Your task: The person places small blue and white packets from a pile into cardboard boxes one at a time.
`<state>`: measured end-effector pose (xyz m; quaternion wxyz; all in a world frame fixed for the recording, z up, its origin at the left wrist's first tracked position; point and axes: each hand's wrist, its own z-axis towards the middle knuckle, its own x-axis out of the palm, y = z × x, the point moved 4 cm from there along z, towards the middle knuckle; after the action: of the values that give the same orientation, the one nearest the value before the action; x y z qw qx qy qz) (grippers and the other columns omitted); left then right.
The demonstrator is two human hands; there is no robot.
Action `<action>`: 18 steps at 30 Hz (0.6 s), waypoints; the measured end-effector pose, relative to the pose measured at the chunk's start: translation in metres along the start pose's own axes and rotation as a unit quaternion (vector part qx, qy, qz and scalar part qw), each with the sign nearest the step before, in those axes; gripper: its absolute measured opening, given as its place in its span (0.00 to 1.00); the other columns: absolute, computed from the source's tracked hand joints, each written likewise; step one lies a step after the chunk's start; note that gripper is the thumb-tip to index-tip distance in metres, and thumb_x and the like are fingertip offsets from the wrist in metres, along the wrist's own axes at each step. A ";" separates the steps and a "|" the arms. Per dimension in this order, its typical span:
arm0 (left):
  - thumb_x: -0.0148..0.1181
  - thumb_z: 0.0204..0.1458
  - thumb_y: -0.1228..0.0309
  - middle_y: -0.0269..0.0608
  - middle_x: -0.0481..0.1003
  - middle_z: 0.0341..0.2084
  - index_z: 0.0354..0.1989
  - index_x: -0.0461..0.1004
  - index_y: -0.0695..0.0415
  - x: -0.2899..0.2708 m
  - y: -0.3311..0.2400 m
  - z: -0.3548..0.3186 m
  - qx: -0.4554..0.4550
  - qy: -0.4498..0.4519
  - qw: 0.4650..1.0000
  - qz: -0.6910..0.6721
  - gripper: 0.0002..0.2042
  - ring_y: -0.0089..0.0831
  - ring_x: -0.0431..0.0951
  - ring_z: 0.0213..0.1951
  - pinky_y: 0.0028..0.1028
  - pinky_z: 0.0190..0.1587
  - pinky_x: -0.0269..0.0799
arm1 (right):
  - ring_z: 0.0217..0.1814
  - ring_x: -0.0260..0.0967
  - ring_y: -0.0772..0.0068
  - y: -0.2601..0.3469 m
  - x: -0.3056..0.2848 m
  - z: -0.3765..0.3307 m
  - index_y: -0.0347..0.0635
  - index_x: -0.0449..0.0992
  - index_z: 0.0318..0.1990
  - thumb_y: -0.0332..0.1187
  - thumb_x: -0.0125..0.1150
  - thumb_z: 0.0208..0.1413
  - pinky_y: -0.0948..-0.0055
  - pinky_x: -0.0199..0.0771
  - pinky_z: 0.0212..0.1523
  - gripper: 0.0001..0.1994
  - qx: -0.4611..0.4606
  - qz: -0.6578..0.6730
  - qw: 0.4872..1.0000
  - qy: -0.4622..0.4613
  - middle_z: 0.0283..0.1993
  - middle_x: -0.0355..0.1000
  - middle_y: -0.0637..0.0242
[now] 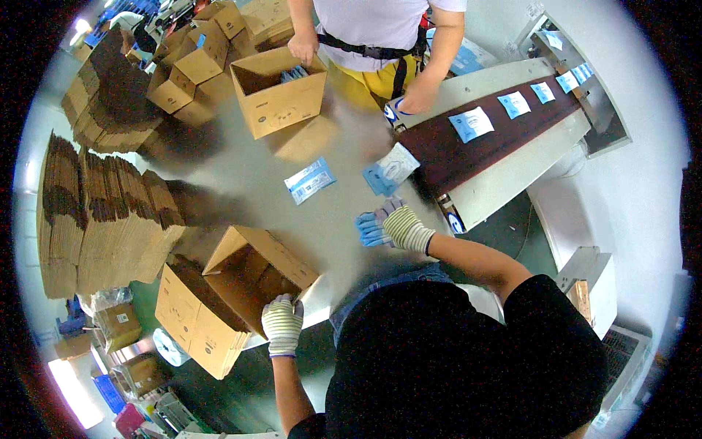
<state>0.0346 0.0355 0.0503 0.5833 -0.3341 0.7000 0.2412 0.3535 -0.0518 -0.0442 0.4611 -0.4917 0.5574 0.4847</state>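
My left hand (283, 325), in a striped knitted glove, grips the near right edge of an open cardboard box (212, 344) with its flaps up. The box's inside looks bare from here, though its bottom is partly in shadow. My right hand (406, 227), gloved alike, closes round a bunch of blue packets (371, 230) just above the grey table (248, 186). Beyond it, a few blue and white packets (392, 170) overlap at the conveyor's end. Another flat packet (310, 180) lies alone in the table's middle.
A dark conveyor belt (486, 150) at the right carries several spaced packets (471, 124). Across the table, a person (387, 29) holds an open box (281, 106) with packets inside. Stacks of flattened cardboard (110, 234) stand at the left, with more boxes (201, 55) behind.
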 end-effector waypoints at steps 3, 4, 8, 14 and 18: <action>0.56 0.44 0.63 0.45 0.74 0.27 0.30 0.72 0.58 -0.003 0.000 -0.002 -0.011 0.028 1.000 0.005 0.11 0.42 0.74 0.32 0.37 0.39 0.67 | 0.55 0.58 0.52 0.008 0.008 -0.004 0.37 0.61 0.51 0.44 0.70 0.28 0.57 0.58 0.56 0.39 0.019 0.013 1.000 0.006 0.51 0.61 0.51; 0.56 0.44 0.63 0.45 0.74 0.27 0.31 0.72 0.59 0.000 0.003 -0.006 0.018 -0.026 0.999 -0.005 0.12 0.42 0.74 0.32 0.37 0.39 0.67 | 0.55 0.58 0.54 0.010 0.010 -0.003 0.38 0.61 0.52 0.43 0.70 0.29 0.57 0.58 0.56 0.39 0.030 0.035 0.999 0.018 0.50 0.62 0.52; 0.56 0.44 0.63 0.46 0.74 0.27 0.31 0.72 0.58 0.004 0.006 -0.009 0.044 -0.077 0.996 -0.014 0.11 0.43 0.74 0.32 0.38 0.39 0.67 | 0.52 0.63 0.56 0.010 0.019 0.008 0.37 0.59 0.53 0.43 0.70 0.29 0.56 0.60 0.54 0.40 0.048 0.001 0.999 0.001 0.48 0.65 0.53; 0.56 0.44 0.64 0.42 0.72 0.24 0.27 0.70 0.55 -0.002 -0.014 -0.014 0.090 -0.047 0.995 0.024 0.08 0.38 0.73 0.31 0.37 0.36 0.67 | 0.50 0.67 0.50 0.059 -0.084 0.026 0.35 0.62 0.54 0.47 0.68 0.34 0.60 0.66 0.51 0.39 0.036 0.318 0.937 0.138 0.47 0.68 0.47; 0.54 0.45 0.63 0.41 0.72 0.25 0.30 0.71 0.54 0.016 -0.040 -0.020 0.082 0.049 0.995 0.014 0.09 0.38 0.74 0.29 0.36 0.36 0.67 | 0.50 0.67 0.49 0.147 -0.120 0.043 0.35 0.63 0.52 0.45 0.69 0.33 0.61 0.67 0.52 0.37 -0.138 0.480 0.866 0.009 0.46 0.69 0.48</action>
<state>0.0504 -0.0085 0.0408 0.5704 -0.2868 0.7498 0.1738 0.2196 0.0102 0.0832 0.0942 -0.2262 0.6562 0.7137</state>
